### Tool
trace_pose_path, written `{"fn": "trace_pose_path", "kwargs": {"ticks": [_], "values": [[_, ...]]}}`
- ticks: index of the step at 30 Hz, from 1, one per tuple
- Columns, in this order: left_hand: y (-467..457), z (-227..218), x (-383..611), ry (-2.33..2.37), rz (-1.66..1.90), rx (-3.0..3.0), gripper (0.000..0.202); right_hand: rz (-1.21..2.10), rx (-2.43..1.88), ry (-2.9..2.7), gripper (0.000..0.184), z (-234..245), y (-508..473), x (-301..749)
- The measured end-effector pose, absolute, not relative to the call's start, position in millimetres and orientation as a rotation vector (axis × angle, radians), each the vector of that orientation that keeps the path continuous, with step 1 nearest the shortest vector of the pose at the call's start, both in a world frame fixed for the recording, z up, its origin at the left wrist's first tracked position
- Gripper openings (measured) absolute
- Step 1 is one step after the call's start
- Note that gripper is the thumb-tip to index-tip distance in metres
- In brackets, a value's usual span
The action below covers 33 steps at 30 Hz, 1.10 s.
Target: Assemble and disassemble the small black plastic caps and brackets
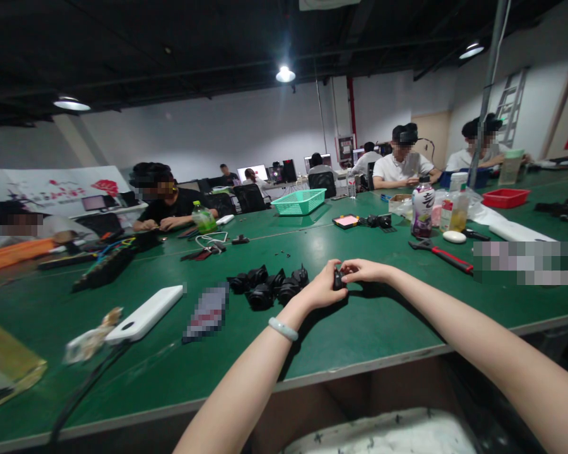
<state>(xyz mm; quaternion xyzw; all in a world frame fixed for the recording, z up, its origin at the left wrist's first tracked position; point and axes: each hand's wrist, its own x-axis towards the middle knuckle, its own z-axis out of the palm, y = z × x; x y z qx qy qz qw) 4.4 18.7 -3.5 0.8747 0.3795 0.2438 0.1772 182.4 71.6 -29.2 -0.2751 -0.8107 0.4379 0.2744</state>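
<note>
Just above the green table (pixel 388 321), my two hands meet over a small black part (pixel 337 280), whose exact kind I cannot make out. My left hand (pixel 325 287) wraps its fingers around the part, and a pale bangle (pixel 283 328) circles that wrist. From the other side, the bent fingertips of my right hand (pixel 363 270) pinch at the same part. Close to the left hand lies a cluster of several black rounded pieces (pixel 260 295), partly covered by that hand.
Left of me are a white power bank (pixel 146 312) with a black cable and a blurred packet (pixel 208 312). A green basket (pixel 299 202) stands farther back. On the right are red-handled pliers (pixel 447 257), a bottle (pixel 422 208) and a red tray (pixel 505 198). Other people sit around.
</note>
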Motion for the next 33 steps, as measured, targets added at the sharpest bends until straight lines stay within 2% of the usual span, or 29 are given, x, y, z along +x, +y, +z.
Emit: {"fn": "trace_pose_path", "kwargs": {"ticks": [15,22,29,33], "values": [[18.5,-4.3,5.4,1.084,0.685,2.481,0.063,1.051,-0.933,-2.223,0.041,-35.4,78.8,181.5],[17.3,-2.9,5.4,1.062,0.701,2.481,0.061,1.244,-0.806,-2.071,0.032,-26.3,68.5,183.1],[17.1,-2.1,6.0,1.077,0.689,2.467,0.058,1.360,-0.711,-2.041,0.041,-28.5,68.2,182.5],[16.9,-2.0,6.1,1.103,0.693,2.465,0.060,1.315,-0.737,-2.090,0.035,-29.9,70.9,182.6]]}}
